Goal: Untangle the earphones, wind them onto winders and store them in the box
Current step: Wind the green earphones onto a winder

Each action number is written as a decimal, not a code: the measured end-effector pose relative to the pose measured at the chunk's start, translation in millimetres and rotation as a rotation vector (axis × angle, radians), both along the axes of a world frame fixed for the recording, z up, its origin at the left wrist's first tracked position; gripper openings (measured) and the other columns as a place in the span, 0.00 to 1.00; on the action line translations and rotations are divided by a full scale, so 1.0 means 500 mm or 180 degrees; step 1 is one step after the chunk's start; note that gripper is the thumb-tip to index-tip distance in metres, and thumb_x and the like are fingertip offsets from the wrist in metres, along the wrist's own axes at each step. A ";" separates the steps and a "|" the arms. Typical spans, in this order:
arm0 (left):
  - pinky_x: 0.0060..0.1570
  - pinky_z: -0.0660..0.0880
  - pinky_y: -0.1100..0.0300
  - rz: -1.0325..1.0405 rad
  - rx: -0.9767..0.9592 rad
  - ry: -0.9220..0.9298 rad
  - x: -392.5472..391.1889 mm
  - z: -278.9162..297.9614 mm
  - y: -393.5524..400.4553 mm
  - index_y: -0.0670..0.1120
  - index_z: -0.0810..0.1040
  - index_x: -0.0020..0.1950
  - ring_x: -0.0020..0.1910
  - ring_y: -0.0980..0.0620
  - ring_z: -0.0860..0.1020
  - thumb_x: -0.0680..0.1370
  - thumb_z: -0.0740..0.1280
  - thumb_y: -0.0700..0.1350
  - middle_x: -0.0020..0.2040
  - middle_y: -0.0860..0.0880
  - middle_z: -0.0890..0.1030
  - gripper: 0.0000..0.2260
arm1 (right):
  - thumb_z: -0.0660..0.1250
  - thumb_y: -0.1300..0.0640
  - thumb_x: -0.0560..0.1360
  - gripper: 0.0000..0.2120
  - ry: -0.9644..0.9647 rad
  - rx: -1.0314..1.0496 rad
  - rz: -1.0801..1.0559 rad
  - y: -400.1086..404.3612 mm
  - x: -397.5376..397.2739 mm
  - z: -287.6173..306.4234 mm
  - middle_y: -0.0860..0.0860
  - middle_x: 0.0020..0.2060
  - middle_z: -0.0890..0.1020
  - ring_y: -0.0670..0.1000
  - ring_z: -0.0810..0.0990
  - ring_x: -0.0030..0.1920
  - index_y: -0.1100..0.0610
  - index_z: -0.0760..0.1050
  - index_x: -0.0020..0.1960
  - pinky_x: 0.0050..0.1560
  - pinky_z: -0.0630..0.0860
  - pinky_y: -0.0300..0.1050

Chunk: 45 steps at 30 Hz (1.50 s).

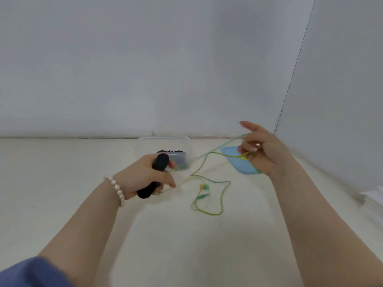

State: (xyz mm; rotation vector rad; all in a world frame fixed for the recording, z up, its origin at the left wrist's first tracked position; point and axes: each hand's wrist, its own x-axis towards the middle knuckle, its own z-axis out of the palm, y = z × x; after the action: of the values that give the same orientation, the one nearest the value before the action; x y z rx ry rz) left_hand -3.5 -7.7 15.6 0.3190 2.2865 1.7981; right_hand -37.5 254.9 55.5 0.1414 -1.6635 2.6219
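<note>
My left hand [143, 177] grips a black oblong winder [153, 177] above the table, and the green-yellow earphone cable [207, 179] runs from its fingers. My right hand [263, 152] is raised at the right and pinches the same cable, which stretches taut between both hands. The rest of the cable lies in loose loops on the table, with a yellow-green earbud [204, 186] and the plug [202, 196] between my hands. A clear plastic box [163, 146] stands at the back by the wall with something dark inside it.
A light blue lid [240, 162] lies flat behind my right hand. The cream table [83, 162] meets a grey wall at the back and another wall on the right. White paper [373, 195] lies at the right edge.
</note>
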 end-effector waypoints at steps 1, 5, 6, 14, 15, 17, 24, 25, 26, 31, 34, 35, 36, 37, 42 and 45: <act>0.26 0.67 0.63 -0.0021 -0.0285 -0.0070 -0.002 -0.002 -0.008 0.39 0.74 0.47 0.22 0.50 0.70 0.61 0.69 0.36 0.31 0.42 0.80 0.15 | 0.54 0.73 0.73 0.15 -0.0108 -0.0490 -0.0187 0.018 -0.008 0.002 0.47 0.17 0.60 0.45 0.59 0.17 0.57 0.73 0.46 0.31 0.70 0.38; 0.24 0.67 0.64 0.0233 -0.0621 -0.0177 -0.014 -0.016 -0.029 0.36 0.76 0.42 0.21 0.51 0.70 0.63 0.70 0.33 0.28 0.47 0.79 0.09 | 0.54 0.68 0.76 0.11 -0.0235 -0.1510 -0.0834 0.081 -0.037 -0.009 0.47 0.16 0.60 0.45 0.60 0.17 0.54 0.69 0.44 0.35 0.69 0.37; 0.23 0.67 0.64 0.0505 -0.0473 -0.0103 -0.022 -0.020 -0.036 0.35 0.76 0.41 0.21 0.51 0.70 0.66 0.69 0.30 0.28 0.47 0.79 0.06 | 0.54 0.67 0.77 0.10 -0.0236 -0.1603 -0.0978 0.100 -0.044 -0.018 0.47 0.16 0.60 0.44 0.60 0.17 0.54 0.69 0.43 0.35 0.69 0.36; 0.30 0.74 0.63 0.2144 0.0906 0.0008 -0.067 -0.044 -0.069 0.39 0.75 0.37 0.27 0.51 0.76 0.72 0.66 0.31 0.29 0.45 0.79 0.06 | 0.56 0.58 0.79 0.14 -0.0730 -0.1377 -0.1081 0.138 -0.068 -0.066 0.48 0.13 0.58 0.46 0.54 0.13 0.55 0.65 0.35 0.21 0.60 0.30; 0.30 0.74 0.64 0.2155 0.0879 0.0049 -0.069 -0.044 -0.069 0.39 0.75 0.36 0.28 0.51 0.77 0.72 0.65 0.31 0.29 0.45 0.79 0.06 | 0.56 0.56 0.79 0.13 -0.0729 -0.1259 -0.1028 0.131 -0.068 -0.064 0.48 0.13 0.57 0.45 0.54 0.13 0.55 0.67 0.35 0.21 0.60 0.30; 0.33 0.75 0.66 0.2074 0.0778 0.0068 -0.069 -0.043 -0.067 0.39 0.75 0.36 0.32 0.50 0.80 0.71 0.66 0.30 0.34 0.43 0.79 0.06 | 0.57 0.55 0.78 0.12 -0.0722 -0.0913 -0.0829 0.119 -0.064 -0.055 0.46 0.14 0.57 0.45 0.53 0.13 0.56 0.70 0.36 0.21 0.59 0.29; 0.46 0.70 0.65 0.2146 0.0367 0.1342 -0.015 0.011 -0.009 0.48 0.79 0.35 0.46 0.56 0.77 0.64 0.70 0.40 0.47 0.55 0.81 0.04 | 0.59 0.59 0.75 0.10 -0.0349 0.1491 0.0156 0.004 -0.013 -0.017 0.48 0.21 0.57 0.44 0.53 0.18 0.61 0.73 0.36 0.22 0.52 0.35; 0.50 0.71 0.64 0.1838 0.0466 0.1476 0.000 0.019 0.010 0.48 0.78 0.33 0.49 0.57 0.79 0.63 0.70 0.43 0.49 0.55 0.81 0.02 | 0.60 0.61 0.76 0.10 -0.0159 0.1907 0.0338 -0.022 -0.002 -0.016 0.49 0.22 0.58 0.45 0.53 0.19 0.61 0.74 0.37 0.22 0.52 0.35; 0.53 0.72 0.63 0.1421 0.0542 0.1510 0.014 0.024 0.034 0.49 0.78 0.31 0.52 0.58 0.79 0.62 0.71 0.45 0.51 0.54 0.82 0.02 | 0.60 0.62 0.76 0.10 0.0032 0.2264 0.0563 -0.046 0.009 -0.016 0.48 0.23 0.59 0.45 0.54 0.20 0.60 0.75 0.37 0.23 0.52 0.36; 0.42 0.76 0.59 0.0523 0.0282 0.1434 0.046 0.004 0.116 0.43 0.74 0.36 0.41 0.52 0.81 0.66 0.72 0.48 0.40 0.47 0.82 0.11 | 0.63 0.65 0.74 0.17 0.0546 0.3308 0.1553 -0.111 0.041 -0.022 0.43 0.19 0.65 0.49 0.59 0.25 0.52 0.78 0.29 0.27 0.59 0.41; 0.32 0.78 0.54 0.0635 0.0389 0.0887 0.044 0.009 0.101 0.42 0.74 0.45 0.29 0.48 0.79 0.71 0.72 0.43 0.38 0.43 0.80 0.10 | 0.66 0.61 0.75 0.09 0.0610 0.3322 0.1469 -0.111 0.044 -0.017 0.45 0.21 0.66 0.48 0.61 0.25 0.58 0.80 0.37 0.26 0.60 0.40; 0.29 0.78 0.57 0.0497 0.0397 0.0692 0.044 0.011 0.095 0.41 0.74 0.46 0.27 0.49 0.78 0.72 0.71 0.41 0.37 0.43 0.81 0.08 | 0.67 0.60 0.75 0.07 0.0619 0.3283 0.1291 -0.108 0.039 -0.016 0.46 0.22 0.66 0.48 0.61 0.25 0.59 0.79 0.38 0.27 0.61 0.40; 0.26 0.75 0.60 0.0397 0.0406 0.0599 0.045 0.012 0.094 0.41 0.75 0.46 0.25 0.50 0.76 0.73 0.69 0.39 0.34 0.44 0.80 0.05 | 0.67 0.59 0.74 0.07 0.0600 0.3239 0.1216 -0.104 0.035 -0.016 0.47 0.22 0.66 0.48 0.61 0.25 0.60 0.79 0.39 0.27 0.61 0.40; 0.23 0.71 0.62 0.0378 0.0554 0.0569 0.043 0.012 0.093 0.40 0.76 0.45 0.23 0.51 0.72 0.73 0.68 0.38 0.29 0.46 0.78 0.02 | 0.67 0.59 0.74 0.07 0.0544 0.3156 0.1260 -0.098 0.031 -0.017 0.46 0.22 0.65 0.47 0.60 0.24 0.60 0.78 0.38 0.26 0.60 0.40; 0.20 0.62 0.68 0.1348 0.2158 0.0287 0.005 0.019 0.048 0.44 0.71 0.37 0.19 0.56 0.64 0.73 0.63 0.31 0.20 0.52 0.67 0.10 | 0.66 0.62 0.75 0.03 0.0008 0.2195 0.1208 -0.031 0.007 -0.025 0.46 0.22 0.60 0.45 0.55 0.22 0.59 0.77 0.43 0.26 0.57 0.37; 0.19 0.63 0.69 0.2299 0.2239 0.0247 -0.023 0.006 -0.009 0.44 0.69 0.34 0.17 0.56 0.66 0.72 0.64 0.31 0.18 0.52 0.68 0.12 | 0.65 0.64 0.74 0.03 -0.0191 0.1307 0.0586 0.020 -0.018 -0.036 0.46 0.20 0.63 0.44 0.58 0.20 0.58 0.76 0.43 0.23 0.61 0.34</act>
State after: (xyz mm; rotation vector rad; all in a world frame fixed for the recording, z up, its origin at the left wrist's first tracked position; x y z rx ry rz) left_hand -15.2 -12.4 18.5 -0.4105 1.8393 2.9602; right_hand -46.6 264.7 37.4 0.2378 -2.2927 2.3805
